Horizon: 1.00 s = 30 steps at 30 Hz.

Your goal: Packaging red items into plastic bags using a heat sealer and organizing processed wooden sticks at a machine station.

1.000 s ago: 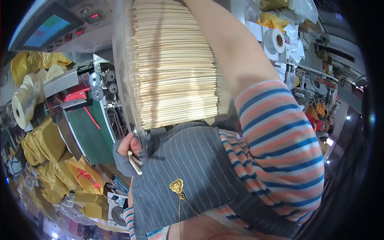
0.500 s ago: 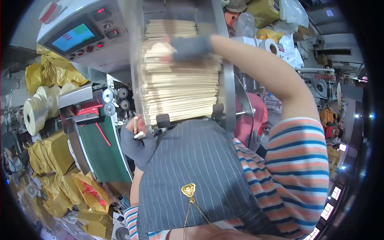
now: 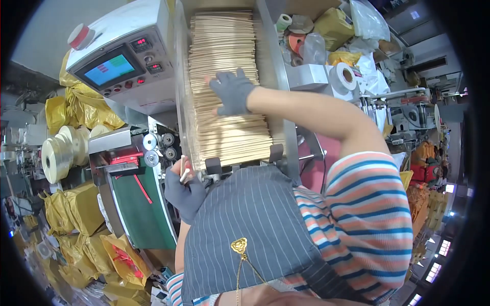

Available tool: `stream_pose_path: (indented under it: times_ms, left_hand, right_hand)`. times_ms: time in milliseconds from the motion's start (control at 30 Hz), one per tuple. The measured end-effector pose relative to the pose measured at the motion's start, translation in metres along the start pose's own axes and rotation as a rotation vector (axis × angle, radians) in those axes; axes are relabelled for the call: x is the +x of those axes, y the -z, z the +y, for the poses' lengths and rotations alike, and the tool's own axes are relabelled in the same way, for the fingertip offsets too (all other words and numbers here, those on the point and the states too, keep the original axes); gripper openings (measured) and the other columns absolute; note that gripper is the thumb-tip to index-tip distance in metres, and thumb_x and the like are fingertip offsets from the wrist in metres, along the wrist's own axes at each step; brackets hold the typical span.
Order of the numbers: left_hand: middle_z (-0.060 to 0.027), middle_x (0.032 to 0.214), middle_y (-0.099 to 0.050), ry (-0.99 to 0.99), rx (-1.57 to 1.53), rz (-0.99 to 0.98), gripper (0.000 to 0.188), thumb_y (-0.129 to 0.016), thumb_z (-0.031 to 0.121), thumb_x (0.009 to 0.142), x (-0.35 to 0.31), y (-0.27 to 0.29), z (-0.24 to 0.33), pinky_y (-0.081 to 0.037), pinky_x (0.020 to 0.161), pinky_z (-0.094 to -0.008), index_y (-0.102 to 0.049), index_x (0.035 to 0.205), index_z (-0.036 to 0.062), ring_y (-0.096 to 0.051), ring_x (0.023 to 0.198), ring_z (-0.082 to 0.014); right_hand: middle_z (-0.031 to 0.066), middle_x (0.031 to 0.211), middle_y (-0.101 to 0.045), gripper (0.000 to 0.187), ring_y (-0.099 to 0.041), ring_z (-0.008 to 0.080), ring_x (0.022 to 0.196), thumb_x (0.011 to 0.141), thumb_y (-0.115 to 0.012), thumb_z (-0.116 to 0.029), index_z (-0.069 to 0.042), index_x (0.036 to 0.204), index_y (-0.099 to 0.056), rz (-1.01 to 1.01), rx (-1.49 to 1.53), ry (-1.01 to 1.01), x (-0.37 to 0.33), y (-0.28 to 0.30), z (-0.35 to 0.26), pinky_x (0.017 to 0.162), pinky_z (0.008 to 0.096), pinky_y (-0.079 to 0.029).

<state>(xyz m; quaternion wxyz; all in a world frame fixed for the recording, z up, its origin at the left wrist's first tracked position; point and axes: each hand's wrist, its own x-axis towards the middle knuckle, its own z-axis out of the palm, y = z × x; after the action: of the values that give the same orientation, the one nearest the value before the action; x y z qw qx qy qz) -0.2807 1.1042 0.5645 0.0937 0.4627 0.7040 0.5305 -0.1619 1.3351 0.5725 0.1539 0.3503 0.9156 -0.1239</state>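
Pale wooden chopsticks [image 3: 237, 140] lie crosswise in a dense stack inside a long metal hopper [image 3: 279, 66]. My right hand [image 3: 234, 93], in a grey fingerless glove, rests over the middle of the stack with its fingers spread. Beside the hopper's near left corner, my left hand [image 3: 185, 191] wears a matching glove. Its fingers are closed round a few pale sticks [image 3: 183, 168] whose ends poke up. Two dark stop blocks [image 3: 213, 165] stand at the stack's near end.
A control box with a lit screen [image 3: 108, 70] and red knob [image 3: 80, 36] stands left of the hopper. Below it are metal rollers [image 3: 151, 149] and a green conveyor belt [image 3: 135, 209] with red wrappers. Film rolls [image 3: 56, 158] and yellow bags [image 3: 76, 206] lie further left.
My right hand has come back from the far part of the stack toward its middle. Chopsticks now reach further up the hopper. My left hand keeps its sticks; the whole view has shifted slightly.
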Motion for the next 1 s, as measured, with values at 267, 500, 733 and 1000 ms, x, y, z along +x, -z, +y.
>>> stream_pose_path:
  times_ms: [267,500,733,1000]
  left_hand:
    - [-0.0122,0.08,-0.061,0.057,0.09,-0.001,0.015,-0.06,0.006,0.084,-0.005,0.003,0.002,-0.047,0.063,-0.0297,-0.061,0.098,0.0006,-0.06,0.07,-0.0218]
    - [-0.0025,0.078,-0.059,0.152,0.049,0.04,0.015,-0.06,0.014,0.089,-0.004,-0.003,0.008,-0.041,0.065,-0.0215,-0.062,0.091,-0.001,-0.05,0.07,-0.0082]
    - [-0.0087,0.071,-0.057,0.221,0.071,0.05,0.012,-0.061,0.008,0.083,-0.001,-0.003,0.015,-0.043,0.057,-0.0242,-0.064,0.092,0.0012,-0.053,0.059,-0.0144]
    - [-0.0023,0.078,-0.058,0.445,0.016,-0.011,0.019,-0.062,0.018,0.088,-0.013,0.014,0.005,-0.043,0.065,-0.0211,-0.063,0.093,-0.0007,-0.052,0.068,-0.0089]
  right_hand:
    - [0.0206,0.11,-0.059,0.07,-0.056,0.0375,0.103,0.081,-0.056,-0.051,-0.003,0.13,-0.043,-0.161,0.091,0.02,-0.071,0.093,0.054,0.088,0.0415,-0.043]
    - [0.0074,0.106,-0.063,0.059,-0.057,0.0171,0.096,0.087,-0.048,-0.053,0.0,0.111,-0.061,0.554,0.75,0.063,-0.036,0.125,0.153,0.087,0.0322,-0.043]
    - [0.0185,0.109,-0.061,0.054,-0.057,0.0281,0.102,0.085,-0.053,-0.048,-0.001,0.109,-0.061,0.614,0.309,-0.158,0.08,0.118,0.144,0.09,0.0375,-0.043]
    - [0.0206,0.12,-0.05,0.047,-0.05,0.0358,0.111,0.087,-0.046,-0.04,-0.007,0.12,-0.052,0.205,-0.032,-0.164,0.176,0.073,0.158,0.092,0.0433,-0.042]
